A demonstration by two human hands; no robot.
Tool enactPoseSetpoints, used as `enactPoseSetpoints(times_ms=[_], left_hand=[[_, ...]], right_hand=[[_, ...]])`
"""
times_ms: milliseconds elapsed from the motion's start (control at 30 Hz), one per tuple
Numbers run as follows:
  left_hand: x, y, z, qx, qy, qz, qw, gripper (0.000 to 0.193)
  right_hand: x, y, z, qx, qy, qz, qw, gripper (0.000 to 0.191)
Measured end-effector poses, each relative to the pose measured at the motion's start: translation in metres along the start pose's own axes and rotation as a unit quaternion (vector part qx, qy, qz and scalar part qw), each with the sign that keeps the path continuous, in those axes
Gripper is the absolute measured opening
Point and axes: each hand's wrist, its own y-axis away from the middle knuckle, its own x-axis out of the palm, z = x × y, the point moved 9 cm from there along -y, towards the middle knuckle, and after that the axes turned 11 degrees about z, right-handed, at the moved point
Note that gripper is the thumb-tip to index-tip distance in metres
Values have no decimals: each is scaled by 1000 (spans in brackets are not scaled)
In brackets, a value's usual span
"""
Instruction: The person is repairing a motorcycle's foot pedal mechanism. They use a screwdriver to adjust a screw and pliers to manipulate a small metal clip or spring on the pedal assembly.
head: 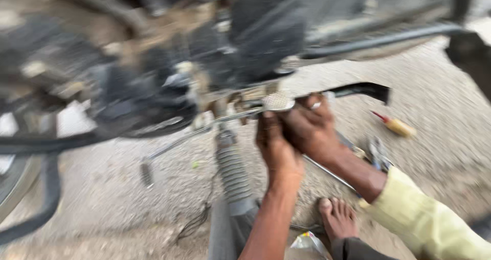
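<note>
Gripping the motorcycle's metal foot pedal [279,101] at frame centre, we curl our left hand [276,147] and right hand [309,129] together, fingers [268,124] pressed around it; a screwdriver [395,125] lies on the ground [434,111] right.

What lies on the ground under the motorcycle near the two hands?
Under the motorcycle, a ribbed shock absorber, a screwdriver and a bare foot show. Both hands cover the part they grip; blur hides the rest.
</note>
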Motion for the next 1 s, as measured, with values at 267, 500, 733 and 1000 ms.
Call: enactPoseSetpoints(times_ms=[267,500,733,1000], left_hand=[[0,-2,-7,52,30,25,998,45],[0,0,0,79,65,-12,995,38],[1,-1,7,84,133,18,987,28],[-11,-5,23,80,160,-12,984,20]], right_hand=[[-10,194,-90,513,-6,165,842,34],[-6,267,-100,553,51,331,763,61],[-59,297,-106,726,-256,336,542,38],[-158,237,-53,684,-295,347,569,41]])
